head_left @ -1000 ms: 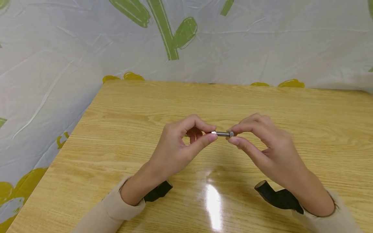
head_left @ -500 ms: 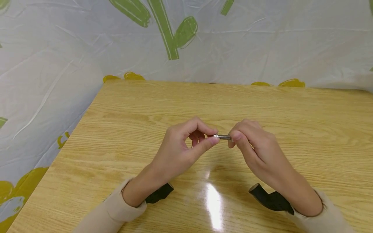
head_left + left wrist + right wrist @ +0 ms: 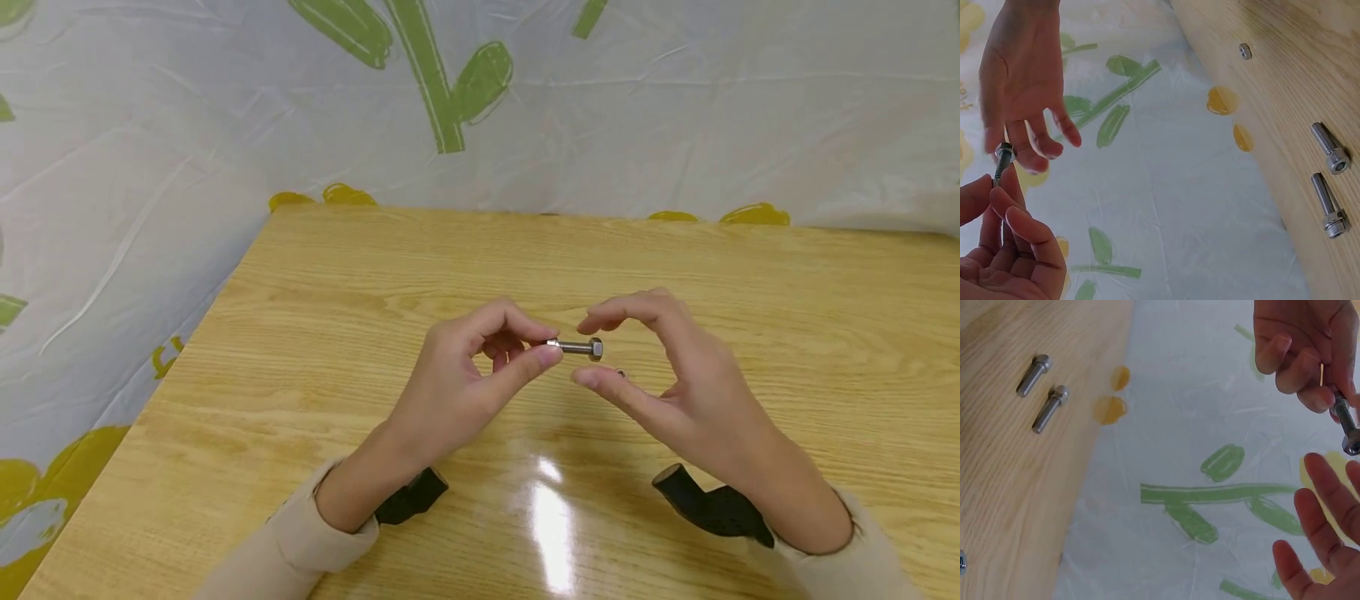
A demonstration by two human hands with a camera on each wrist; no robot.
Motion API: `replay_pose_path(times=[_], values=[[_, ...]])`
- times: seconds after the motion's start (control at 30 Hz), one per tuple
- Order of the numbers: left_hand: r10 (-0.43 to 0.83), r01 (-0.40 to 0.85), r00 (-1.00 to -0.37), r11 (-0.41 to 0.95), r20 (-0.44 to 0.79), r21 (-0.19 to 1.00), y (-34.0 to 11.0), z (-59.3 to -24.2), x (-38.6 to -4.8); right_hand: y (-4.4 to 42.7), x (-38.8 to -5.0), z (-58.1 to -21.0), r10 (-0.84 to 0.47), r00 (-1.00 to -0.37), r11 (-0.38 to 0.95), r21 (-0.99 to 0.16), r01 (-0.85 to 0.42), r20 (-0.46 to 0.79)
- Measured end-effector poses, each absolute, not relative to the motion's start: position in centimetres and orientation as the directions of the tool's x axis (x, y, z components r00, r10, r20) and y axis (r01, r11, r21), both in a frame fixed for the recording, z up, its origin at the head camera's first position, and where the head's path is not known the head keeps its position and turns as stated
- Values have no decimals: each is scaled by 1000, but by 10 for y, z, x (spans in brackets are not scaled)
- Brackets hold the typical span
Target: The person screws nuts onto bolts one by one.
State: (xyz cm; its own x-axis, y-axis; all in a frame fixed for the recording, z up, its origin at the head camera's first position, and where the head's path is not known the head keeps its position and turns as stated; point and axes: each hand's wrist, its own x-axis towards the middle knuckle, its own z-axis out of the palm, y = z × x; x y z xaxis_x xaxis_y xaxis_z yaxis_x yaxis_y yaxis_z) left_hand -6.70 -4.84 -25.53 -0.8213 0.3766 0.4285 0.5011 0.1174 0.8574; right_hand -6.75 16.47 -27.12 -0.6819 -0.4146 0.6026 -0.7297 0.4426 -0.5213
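Observation:
My left hand [image 3: 465, 379] pinches one end of a threaded metal bolt [image 3: 576, 347] between thumb and index finger. The bolt lies roughly level above the table; a hex piece [image 3: 596, 348] that looks like a nut sits at its free right end. Around that end, thumb and fingers spread and touching nothing, is my right hand [image 3: 675, 367]. In the left wrist view the same bolt [image 3: 1004, 161] points up toward the right hand [image 3: 1022, 75]. The right wrist view has the bolt [image 3: 1344, 417] below the left hand [image 3: 1304, 356]. My left fingertips hide its held end.
Two more bolts, one [image 3: 1329, 147] and another [image 3: 1329, 206], lie on the wooden table [image 3: 337, 267]. A loose nut [image 3: 1245, 51] lies apart from them; the head view shows a bit of metal behind the right thumb. A white patterned cloth [image 3: 225, 100] hangs behind the table.
The right hand held the free end, turned it with its fingers rolling over, and has now let go, with its thumb and fingers spread. The left hand keeps its pinch, nearly still.

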Motion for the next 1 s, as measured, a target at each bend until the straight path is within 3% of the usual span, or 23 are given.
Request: replay_pose_path(times=[0.13,0.27,0.67,1.0], values=[[363,482,-834,116,415,868,-49,-256,-67,169,-73,-276,-422,-592,364,-470,-804,686],[363,452,-846,104,390,886,-49,-257,-67,170,-73,-274,-432,-568,358,-445,-821,700],[377,411,-860,114,343,904,-51,-260,-71,163,-65,-264,-457,-666,443,-498,-746,590],[393,415,-853,108,345,903,-51,-260,-71,158,-65,-268,-463,-691,496,-484,-721,555]])
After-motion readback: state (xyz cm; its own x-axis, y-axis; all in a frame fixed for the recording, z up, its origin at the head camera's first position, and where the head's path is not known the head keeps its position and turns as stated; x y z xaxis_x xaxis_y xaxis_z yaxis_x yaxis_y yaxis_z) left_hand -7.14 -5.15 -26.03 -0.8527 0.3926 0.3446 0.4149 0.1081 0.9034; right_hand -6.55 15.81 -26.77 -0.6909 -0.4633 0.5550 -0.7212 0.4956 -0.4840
